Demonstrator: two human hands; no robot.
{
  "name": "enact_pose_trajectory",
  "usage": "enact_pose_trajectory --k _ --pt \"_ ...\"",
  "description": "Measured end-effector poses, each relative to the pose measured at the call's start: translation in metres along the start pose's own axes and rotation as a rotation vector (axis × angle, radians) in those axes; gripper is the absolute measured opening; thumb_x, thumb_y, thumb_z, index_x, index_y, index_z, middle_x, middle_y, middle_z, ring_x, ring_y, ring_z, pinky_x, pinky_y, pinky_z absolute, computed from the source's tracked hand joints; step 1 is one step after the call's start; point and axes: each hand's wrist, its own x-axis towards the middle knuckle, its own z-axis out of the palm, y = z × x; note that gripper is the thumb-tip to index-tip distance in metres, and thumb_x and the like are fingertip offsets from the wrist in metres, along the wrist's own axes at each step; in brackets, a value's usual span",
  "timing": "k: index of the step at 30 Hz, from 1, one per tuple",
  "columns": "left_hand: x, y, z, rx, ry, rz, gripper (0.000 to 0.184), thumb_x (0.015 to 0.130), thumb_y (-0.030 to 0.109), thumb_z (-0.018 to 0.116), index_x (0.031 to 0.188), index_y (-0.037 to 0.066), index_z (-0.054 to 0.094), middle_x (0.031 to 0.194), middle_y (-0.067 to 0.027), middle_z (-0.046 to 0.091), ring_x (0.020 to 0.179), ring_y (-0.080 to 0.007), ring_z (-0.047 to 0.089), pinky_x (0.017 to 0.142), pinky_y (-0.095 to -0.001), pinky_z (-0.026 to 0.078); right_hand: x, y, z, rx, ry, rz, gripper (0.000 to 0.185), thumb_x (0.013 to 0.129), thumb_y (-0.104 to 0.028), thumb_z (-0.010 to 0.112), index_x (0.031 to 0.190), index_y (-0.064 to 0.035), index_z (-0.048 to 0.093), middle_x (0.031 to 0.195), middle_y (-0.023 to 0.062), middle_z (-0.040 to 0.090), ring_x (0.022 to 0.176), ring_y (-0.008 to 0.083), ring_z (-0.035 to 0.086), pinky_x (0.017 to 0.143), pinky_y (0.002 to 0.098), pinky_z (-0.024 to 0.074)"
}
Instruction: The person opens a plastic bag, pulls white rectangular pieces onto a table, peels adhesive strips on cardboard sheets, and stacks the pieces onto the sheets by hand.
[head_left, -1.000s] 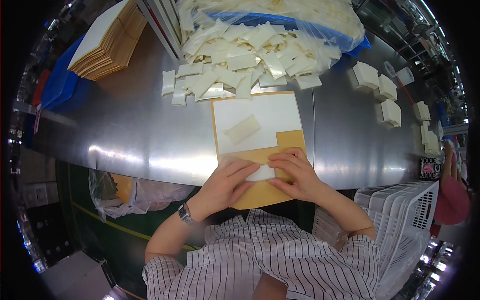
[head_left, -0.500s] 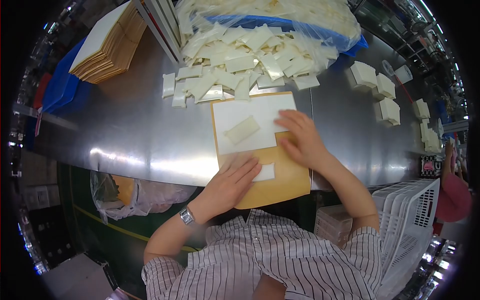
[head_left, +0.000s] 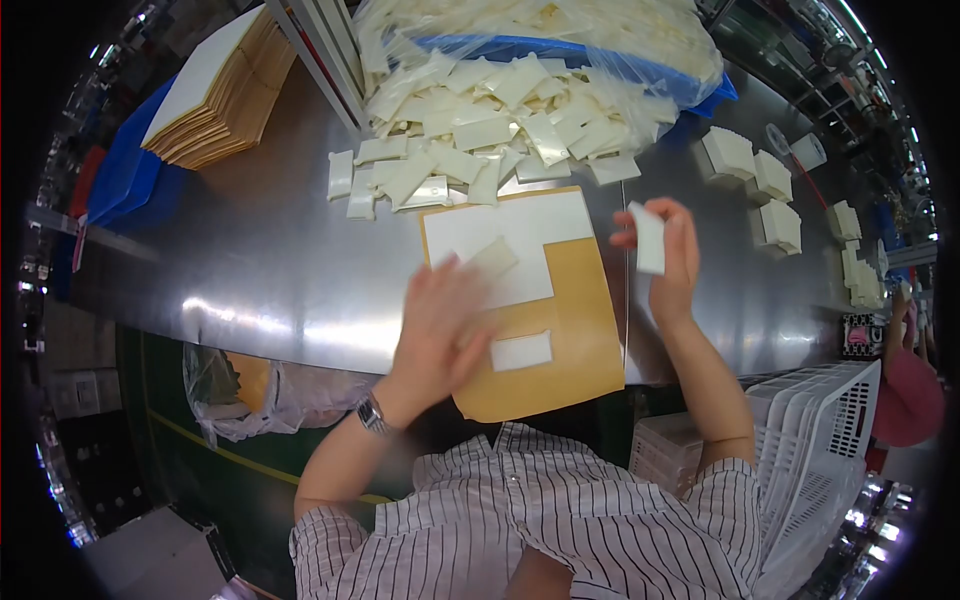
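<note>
My right hand (head_left: 675, 250), raised over the table right of the backing sheet, grips a flat white rectangular piece (head_left: 649, 240) between thumb and fingers. My left hand (head_left: 435, 325) is smeared by motion, its fingers stretched and thumb apart, above the left side of the sheet. Close to its fingertips lies a cream plastic plate (head_left: 495, 257), partly blurred. Below that, a plastic plate with a white face (head_left: 522, 351) rests on the bare yellow-brown part of the backing sheet (head_left: 585, 320). A white layer (head_left: 565, 215) still covers the sheet's upper part.
Loose cream plastic plates (head_left: 480, 133) are heaped behind the sheet, before a blue tray (head_left: 710, 92) under clear plastic. Stacked sheets (head_left: 215, 90) stand back left. Several white stacks (head_left: 778, 222) sit at right. White baskets (head_left: 815, 450) stand beside my right arm.
My right hand has moved right and up off the sheet, now with a white piece in it. My left hand has lifted off the lower plate and moved up and left.
</note>
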Motion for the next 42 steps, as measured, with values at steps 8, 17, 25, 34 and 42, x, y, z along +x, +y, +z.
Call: enact_pose_trajectory --k 8,17,25,34,42 --pt "0.022 -0.025 -0.007 0.1 -0.053 -0.074 0.048 0.081 0.009 0.081 0.127 0.01 0.068 0.13 -0.0098 0.069 0.133 -0.0333 0.054 0.118 -0.0519 0.031 -0.073 -0.004 0.028 0.121 -0.222 0.246 0.05 0.104 -0.011 0.056 0.148 -0.0105 0.03 0.121 0.0228 0.068 0.1 0.0252 0.072 0.086 0.0364 0.0568" --pt "-0.021 0.016 -0.017 -0.32 -0.231 -0.185 0.051 0.078 0.007 0.084 0.127 0.008 0.069 0.122 -0.0099 0.062 0.114 -0.0267 0.058 0.098 -0.035 0.05 -0.073 0.024 0.02 0.133 -0.205 0.344 0.044 0.097 0.003 0.059 0.132 -0.008 0.036 0.112 0.0137 0.063 0.096 0.0164 0.065 0.079 0.0303 0.0565" --pt "-0.025 0.016 -0.004 -0.343 -0.247 -0.225 0.051 0.08 0.008 0.083 0.129 0.009 0.067 0.125 -0.0081 0.065 0.118 -0.0269 0.057 0.102 -0.0372 0.05 -0.077 0.022 0.024 0.149 -0.275 0.282 0.048 0.085 0.005 0.077 0.11 -0.0086 0.039 0.116 0.0065 0.054 0.107 0.012 0.059 0.081 0.0286 0.0578" --pt "-0.024 0.013 -0.003 -0.41 -0.205 -0.187 0.061 0.079 0.005 0.084 0.134 0.004 0.059 0.124 -0.0101 0.067 0.119 -0.029 0.059 0.103 -0.0383 0.05 -0.076 0.017 0.023 0.06 -0.201 0.455 0.034 0.09 0.005 0.073 0.119 -0.0011 0.056 0.136 0.0131 0.056 0.101 0.0147 0.067 0.081 0.0266 0.0573" --pt "-0.022 0.012 -0.003 -0.423 -0.213 -0.151 0.065 0.078 0.001 0.083 0.138 0.005 0.058 0.121 -0.0095 0.068 0.116 -0.0282 0.061 0.1 -0.0377 0.052 -0.091 0.006 0.038 -0.267 -0.478 -0.136 0.021 0.084 0.001 0.078 0.103 -0.0048 0.074 0.127 0.0133 0.067 0.105 0.0216 0.064 0.084 0.032 0.0531"
